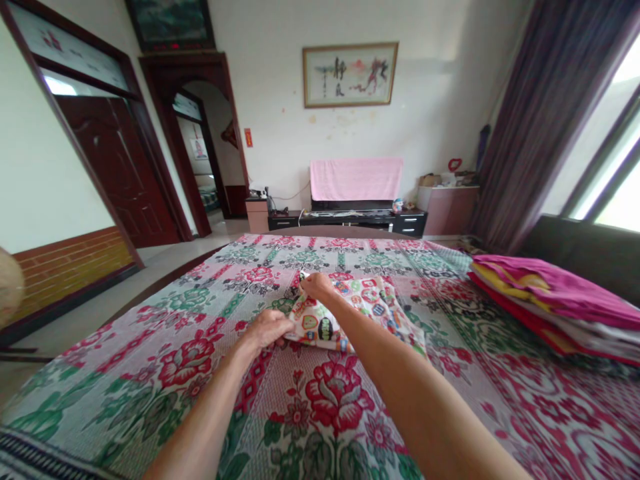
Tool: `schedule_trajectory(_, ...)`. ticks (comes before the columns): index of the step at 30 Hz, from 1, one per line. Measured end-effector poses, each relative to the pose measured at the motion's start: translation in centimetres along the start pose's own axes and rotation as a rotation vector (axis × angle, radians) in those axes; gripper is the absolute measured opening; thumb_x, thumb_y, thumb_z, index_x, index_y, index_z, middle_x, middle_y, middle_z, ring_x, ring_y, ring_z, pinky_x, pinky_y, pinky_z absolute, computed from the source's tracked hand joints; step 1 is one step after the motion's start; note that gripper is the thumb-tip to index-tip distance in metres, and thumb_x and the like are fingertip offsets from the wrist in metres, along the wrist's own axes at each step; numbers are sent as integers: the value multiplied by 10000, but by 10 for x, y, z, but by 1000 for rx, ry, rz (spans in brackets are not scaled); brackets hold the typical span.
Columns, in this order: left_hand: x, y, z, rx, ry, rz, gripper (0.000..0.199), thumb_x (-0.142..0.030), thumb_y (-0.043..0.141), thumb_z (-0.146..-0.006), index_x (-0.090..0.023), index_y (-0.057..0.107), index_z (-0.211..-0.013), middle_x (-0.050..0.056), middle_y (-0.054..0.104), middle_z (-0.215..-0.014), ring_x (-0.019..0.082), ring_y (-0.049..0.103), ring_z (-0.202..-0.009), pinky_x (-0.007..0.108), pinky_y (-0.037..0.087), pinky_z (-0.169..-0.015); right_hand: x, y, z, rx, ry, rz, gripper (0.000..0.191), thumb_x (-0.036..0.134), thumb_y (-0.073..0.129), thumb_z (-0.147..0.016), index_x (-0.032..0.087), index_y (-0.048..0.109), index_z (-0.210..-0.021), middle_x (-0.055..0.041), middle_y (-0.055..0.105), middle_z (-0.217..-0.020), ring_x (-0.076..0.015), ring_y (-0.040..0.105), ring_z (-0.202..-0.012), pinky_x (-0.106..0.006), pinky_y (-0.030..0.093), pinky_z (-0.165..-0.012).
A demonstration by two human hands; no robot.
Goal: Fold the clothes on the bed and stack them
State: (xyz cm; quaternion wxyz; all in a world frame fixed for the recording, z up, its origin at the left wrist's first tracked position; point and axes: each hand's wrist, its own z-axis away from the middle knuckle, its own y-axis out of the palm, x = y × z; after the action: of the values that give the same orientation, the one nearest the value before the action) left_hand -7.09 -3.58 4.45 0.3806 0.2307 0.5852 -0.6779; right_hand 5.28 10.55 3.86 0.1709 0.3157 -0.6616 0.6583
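A white cloth with colourful prints (367, 297), folded into a flat shape, lies on a floral tablecloth (190, 360) in front of me. My left hand (270, 329) pinches the cloth's near left corner between thumb and fingers. At the far left corner my right hand (317, 287) has its fingers closed on the cloth's edge. My right forearm crosses over the cloth and covers part of it.
To the right sits a stack of folded clothes (550, 287), pink on top with yellow and red below. Beyond the table stand a low black cabinet (413, 223) and a screen draped with a pink cloth (356, 179). A purple curtain (530, 127) hangs at right.
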Motion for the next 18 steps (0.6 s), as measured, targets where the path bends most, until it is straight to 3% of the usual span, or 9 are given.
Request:
schedule_trajectory(4, -3, -18, 7, -89, 15, 297, 256, -400, 611, -588, -171, 548, -683, -19, 630, -588, 121, 578, -532, 187, 328, -436, 1, -12, 1, 41, 58, -435, 224, 271, 493, -859, 153, 675, -807, -2, 618, -591, -99, 590, -546, -177, 480, -541)
schedule_trajectory(8, -28, -16, 17, -115, 136, 379, 275, -375, 637, -570, -173, 553, -736, -31, 623, -605, 97, 559, -510, 177, 342, -439, -6, -43, 4, 48, 86, -658, 173, 256, 529, -855, 146, 612, -750, 20, 558, -544, -55, 510, -462, -133, 423, -461)
schedule_trajectory(13, -70, 18, 26, -60, 342, 313, 231, -373, 619, -633, -168, 604, -739, -31, 616, -616, 90, 535, -526, 196, 389, -486, -38, -85, 11, 60, 127, -815, 183, 288, 638, -798, 151, 577, -693, 30, 542, -525, -46, 485, -437, -148, 436, -466)
schedule_trajectory(18, -95, 66, 22, 4, 505, 199, 233, -370, 604, -678, -151, 651, -742, 1, 645, -637, 107, 556, -562, 218, 431, -547, -80, -112, 26, 46, 166, -893, 178, 293, 662, -773, 156, 573, -702, 27, 577, -569, -52, 512, -461, -152, 446, -480)
